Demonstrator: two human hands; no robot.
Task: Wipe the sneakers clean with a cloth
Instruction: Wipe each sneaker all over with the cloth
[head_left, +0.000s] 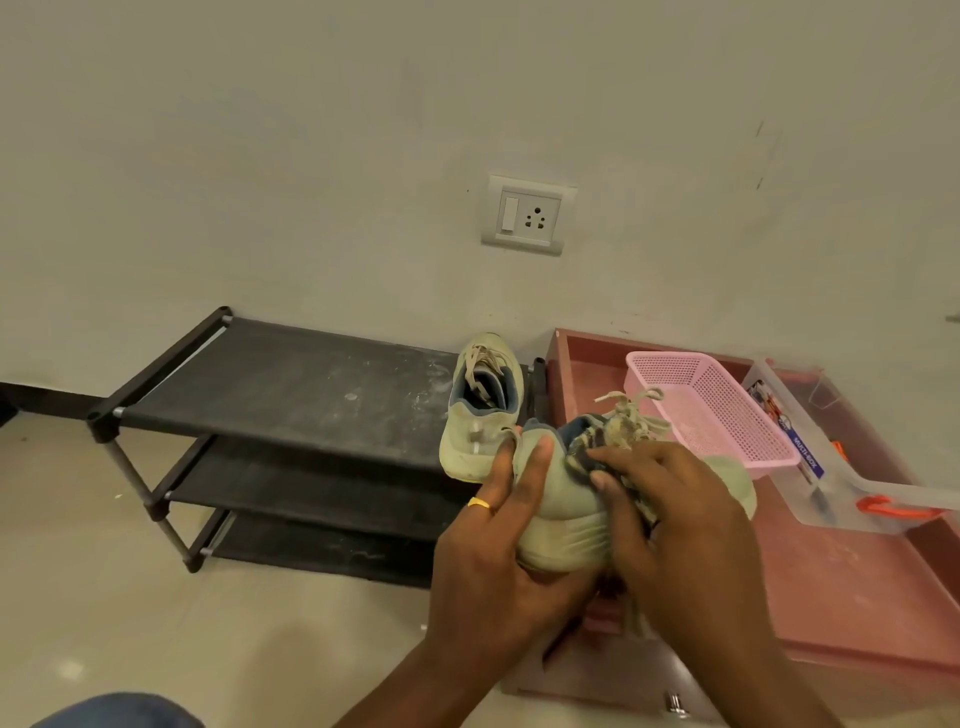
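Head view. The held sneaker (563, 514) is up off the floor in front of the person, over the near left corner of the pink drawer (852, 571). Its heel faces the camera and its long axis runs away and to the right, toe end mostly hidden behind the right hand (685, 525). Upper is pale grey-green fabric with a blue-grey lining and a ribbed, soiled foam heel; frayed beige laces (631, 415) stick up loose. The left hand (493, 561) cups the heel from the left and below, fingers wrapped under the sole, thumb lying up the side; a gold ring (479, 503) sits on one finger. The right hand's fingers clamp a dark patterned cloth (584, 452), bunched and pressed against the collar and right side. The second sneaker (480, 415), same make, lies on the right end of the top shelf of the shoe rack (291, 384), toe toward the wall, heel toward the camera, just beside the left hand's fingertips. The rack is black, with three dusty fabric tiers on metal tubes. In the drawer sit a pink perforated plastic basket (727, 410) and a clear plastic box (841, 499) with orange latches, right of the held sneaker. A switch-and-socket plate (527, 214) is on the wall above.
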